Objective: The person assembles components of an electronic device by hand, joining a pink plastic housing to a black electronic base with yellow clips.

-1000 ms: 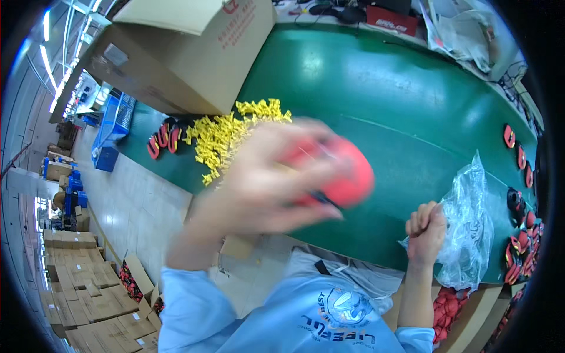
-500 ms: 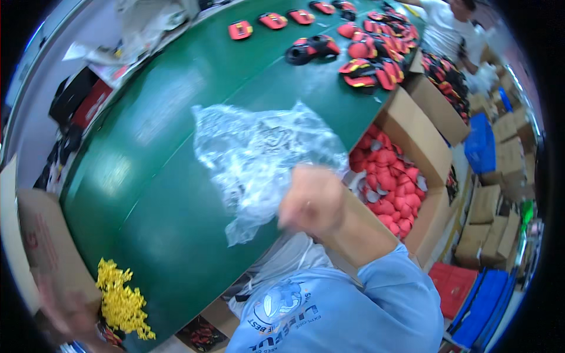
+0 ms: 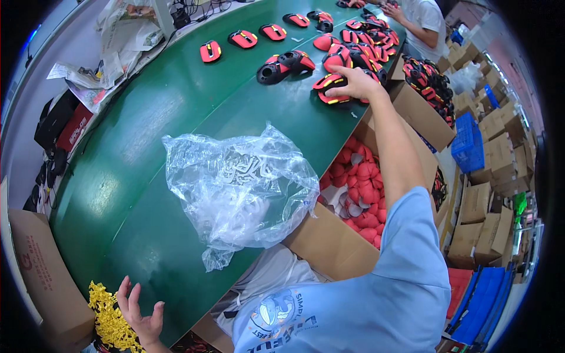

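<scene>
My right hand (image 3: 357, 84) reaches to the far right of the green table, thumb and fingers apart. It touches a red-and-black protective pad (image 3: 332, 99) with yellow trim, its thumb lying across the pad. More such pads (image 3: 365, 42) lie piled just beyond. At the lower left, my left hand (image 3: 141, 312) is raised with fingers spread and nothing in them. Beside it sits a heap of small yellow plastic pieces (image 3: 110, 317). A clear plastic bag (image 3: 241, 182) with pale pieces inside lies on the table between my hands.
An open carton (image 3: 335, 241) of red cup-shaped pieces (image 3: 366, 179) stands against the table's right edge. Single pads (image 3: 242, 39) form a row along the far side. Another person (image 3: 421, 26) works at the far right. A cardboard box (image 3: 44, 265) stands at the left.
My right hand has moved from beside the plastic bag to the far pads. My left hand, blurred before, has come right beside the yellow pieces. The view has shifted.
</scene>
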Tool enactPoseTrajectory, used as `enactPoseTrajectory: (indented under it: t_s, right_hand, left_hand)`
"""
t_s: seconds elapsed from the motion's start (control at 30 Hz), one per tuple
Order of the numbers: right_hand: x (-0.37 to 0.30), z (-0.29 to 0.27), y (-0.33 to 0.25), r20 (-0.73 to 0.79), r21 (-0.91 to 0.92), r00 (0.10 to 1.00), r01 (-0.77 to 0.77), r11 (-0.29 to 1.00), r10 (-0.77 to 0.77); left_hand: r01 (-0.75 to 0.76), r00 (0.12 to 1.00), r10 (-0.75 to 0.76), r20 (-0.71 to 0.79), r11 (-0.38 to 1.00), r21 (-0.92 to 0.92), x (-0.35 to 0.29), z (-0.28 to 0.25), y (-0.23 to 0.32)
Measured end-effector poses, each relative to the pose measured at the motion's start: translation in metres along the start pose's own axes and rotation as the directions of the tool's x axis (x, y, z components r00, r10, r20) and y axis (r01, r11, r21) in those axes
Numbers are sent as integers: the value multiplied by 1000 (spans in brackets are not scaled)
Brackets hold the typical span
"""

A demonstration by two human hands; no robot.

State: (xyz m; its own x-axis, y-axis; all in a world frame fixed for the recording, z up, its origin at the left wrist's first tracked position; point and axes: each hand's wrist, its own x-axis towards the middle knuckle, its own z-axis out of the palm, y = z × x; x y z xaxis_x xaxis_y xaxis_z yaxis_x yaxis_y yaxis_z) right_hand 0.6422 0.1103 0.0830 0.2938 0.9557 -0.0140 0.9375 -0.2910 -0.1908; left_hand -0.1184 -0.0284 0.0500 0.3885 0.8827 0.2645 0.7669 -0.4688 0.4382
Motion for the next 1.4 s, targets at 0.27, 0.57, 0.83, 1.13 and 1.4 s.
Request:
enactPoseTrajectory:
  t_s: [0.27, 0.57, 0.83, 1.13, 1.4]
  right_hand:
    - [-20, 4, -6, -416, -139, 811, 390, 910, -411]
    - [-152, -1, -227, -546, -13, 401, 874, 486, -735]
    - [-220, 86, -319, -426, 302, 362, 921, 247, -829]
    - [-251, 138, -27, -420, 323, 895, -9, 946, 152]
    - [-334, 265, 112, 189, -148, 897, -376, 915, 399]
  left_hand:
    - [-3, 1000, 3, 18, 1000, -12, -13, 6, 13]
    - [-275, 958, 270, -101, 961, -42, 95, 35, 136]
    - [-6, 1000, 5, -19, 996, -94, 52, 63, 110]
    - [52, 998, -55, 32, 995, 90, -16, 55, 22]
    - [-11, 1000, 9, 17, 989, 146, -4, 72, 28]
